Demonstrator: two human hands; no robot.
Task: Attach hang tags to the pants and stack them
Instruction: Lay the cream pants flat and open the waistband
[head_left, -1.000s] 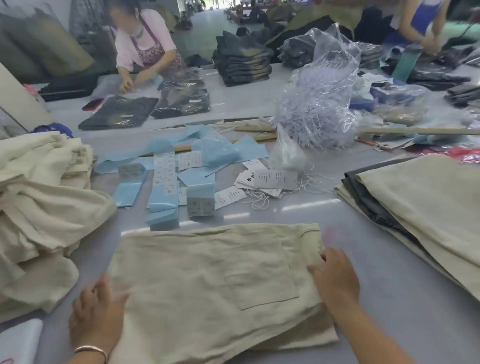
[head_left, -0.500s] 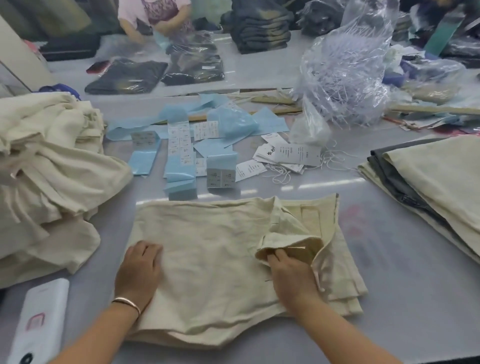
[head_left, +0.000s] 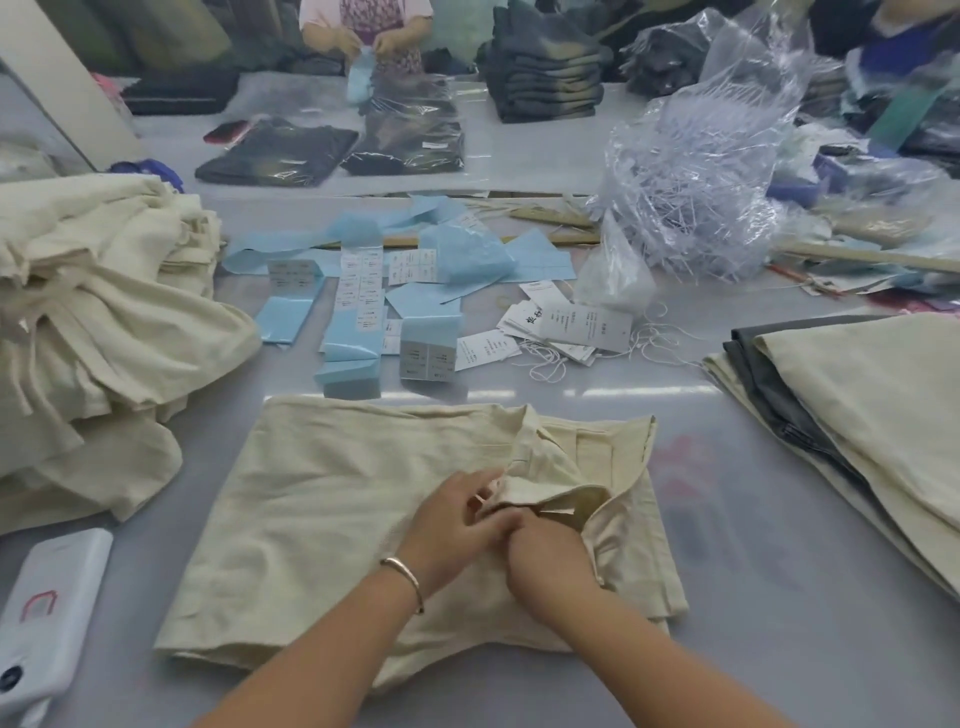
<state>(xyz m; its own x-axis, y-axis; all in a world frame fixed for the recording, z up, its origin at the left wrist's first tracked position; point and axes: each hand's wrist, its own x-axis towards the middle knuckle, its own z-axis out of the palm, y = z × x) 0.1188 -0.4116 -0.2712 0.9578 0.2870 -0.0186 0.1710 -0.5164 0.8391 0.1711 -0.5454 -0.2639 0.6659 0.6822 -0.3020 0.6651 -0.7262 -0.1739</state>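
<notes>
Left fingers (head_left: 480, 493): curled, pinching the turned-back waistband flap (head_left: 545, 491) of the cream pants
Right fingers: hidden under the flap, so whether they grip cannot be told
Left hand (head_left: 452, 519): on the pants, touching the right hand, a bracelet (head_left: 402, 571) at the wrist
Right hand (head_left: 545, 556): just right of the left hand, knuckles up, reaching into the opened waistband
Pants (head_left: 322, 499): folded flat on the near middle of the worktop (head_left: 779, 597)
Hang tags (head_left: 566, 327): white, with strings, loose on the worktop beyond the pants
Blue label sheets (head_left: 363, 312): left of the hang tags
Heap of cream pants (head_left: 104, 332): far left
Folded stack (head_left: 857, 410): right, cream over dark grey
White device (head_left: 47, 618): near left corner
</notes>
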